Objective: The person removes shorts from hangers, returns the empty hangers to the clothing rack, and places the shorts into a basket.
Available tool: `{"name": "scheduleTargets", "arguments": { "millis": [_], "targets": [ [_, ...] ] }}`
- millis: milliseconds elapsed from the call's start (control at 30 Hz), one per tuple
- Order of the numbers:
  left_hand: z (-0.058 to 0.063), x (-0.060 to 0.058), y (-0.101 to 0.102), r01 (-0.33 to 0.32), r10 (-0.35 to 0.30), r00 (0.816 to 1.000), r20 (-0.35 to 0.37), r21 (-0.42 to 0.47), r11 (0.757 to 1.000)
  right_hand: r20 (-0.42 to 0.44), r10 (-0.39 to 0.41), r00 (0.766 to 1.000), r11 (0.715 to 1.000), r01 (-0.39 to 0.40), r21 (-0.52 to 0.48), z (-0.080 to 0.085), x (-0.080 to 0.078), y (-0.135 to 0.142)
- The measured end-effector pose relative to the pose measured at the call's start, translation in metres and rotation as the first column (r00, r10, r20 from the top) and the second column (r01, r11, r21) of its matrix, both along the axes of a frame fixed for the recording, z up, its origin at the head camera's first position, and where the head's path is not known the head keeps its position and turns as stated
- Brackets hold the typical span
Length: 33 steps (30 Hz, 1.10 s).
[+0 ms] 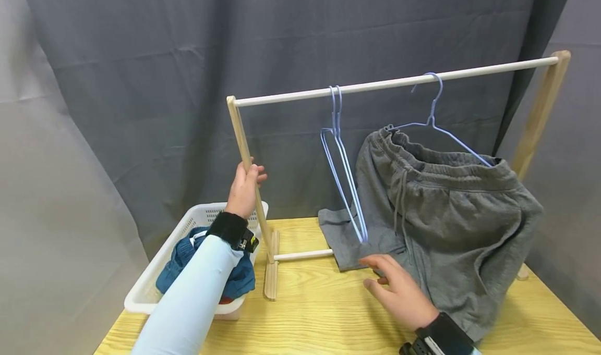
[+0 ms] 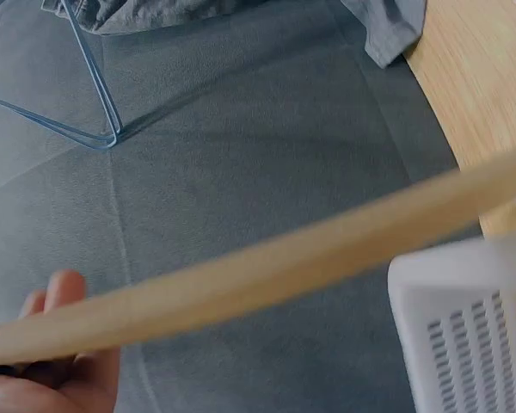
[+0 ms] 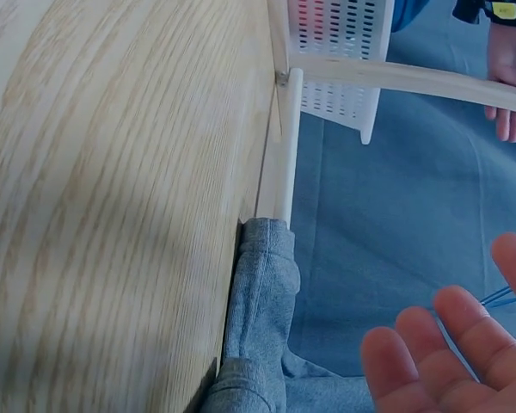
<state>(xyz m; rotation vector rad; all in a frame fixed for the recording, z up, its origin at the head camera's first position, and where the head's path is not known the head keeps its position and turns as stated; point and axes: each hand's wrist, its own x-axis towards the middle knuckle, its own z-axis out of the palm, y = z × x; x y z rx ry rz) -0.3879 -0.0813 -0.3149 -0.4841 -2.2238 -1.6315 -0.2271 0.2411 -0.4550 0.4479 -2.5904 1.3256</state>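
My left hand [image 1: 243, 191] is at the left wooden post [image 1: 242, 136] of a small garment rack, gripping it between thumb and fingers. In the left wrist view the post crosses in front of that hand [image 2: 77, 379]. My right hand [image 1: 399, 292] is low at the front, fingers loosely bent and holding nothing. Beside it, grey drawstring bottoms [image 1: 451, 219] hang by the waistband from a blue hanger [image 1: 434, 120]; their lower part reaches the table. Bare blue hangers [image 1: 345, 162] hang together on the rack's white top rail [image 1: 375, 85].
A white basket [image 1: 150, 284] holding dark blue clothing [image 1: 176, 258] stands left of the rack. The low white crossbar [image 1: 302, 255] runs just above the wooden table [image 1: 300, 313]. Grey cloth [image 1: 141, 84] covers the back and sides.
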Motion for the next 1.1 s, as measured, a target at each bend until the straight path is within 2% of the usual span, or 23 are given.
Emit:
{"name": "scheduleTargets", "arguments": {
  "millis": [100,367,600,800,867,933,1000,1100],
  "targets": [
    [-0.004,-0.004,0.004,0.016,-0.016,1.0,-0.001,0.099,0.995,-0.017,-0.001,1.0,1.0,0.001,0.008,-0.001,0.001,-0.002],
    [-0.015,-0.014,0.009,-0.03,0.034,0.999,-0.011,0.277,0.96,-0.02,0.001,1.0,1.0,0.0,0.01,-0.001,-0.001,-0.002],
    [-0.022,-0.024,0.012,0.0,0.025,0.997,-0.071,0.324,0.946,-0.1,-0.021,0.995,0.998,0.027,0.052,0.009,0.0,0.014],
    [-0.022,-0.027,0.012,-0.024,0.056,0.994,-0.091,0.319,0.947,-0.177,-0.032,0.984,0.994,0.05,0.097,0.033,0.004,0.03],
    [-0.022,-0.027,0.012,-0.029,0.06,0.994,-0.089,0.311,0.95,-0.238,-0.05,0.97,0.988,0.083,0.129,0.044,0.006,0.034],
    [-0.022,-0.028,0.012,-0.032,0.061,0.995,-0.085,0.305,0.952,-0.324,-0.076,0.943,0.978,0.133,0.159,0.055,0.008,0.037],
    [-0.023,-0.028,0.012,-0.035,0.063,0.995,-0.082,0.303,0.952,-0.414,-0.106,0.904,0.967,0.191,0.169,0.068,0.012,0.04],
    [-0.023,-0.027,0.013,-0.042,0.069,0.994,-0.083,0.295,0.955,-0.531,-0.158,0.832,0.952,0.27,0.141,0.09,0.017,0.046]
  ]
}}
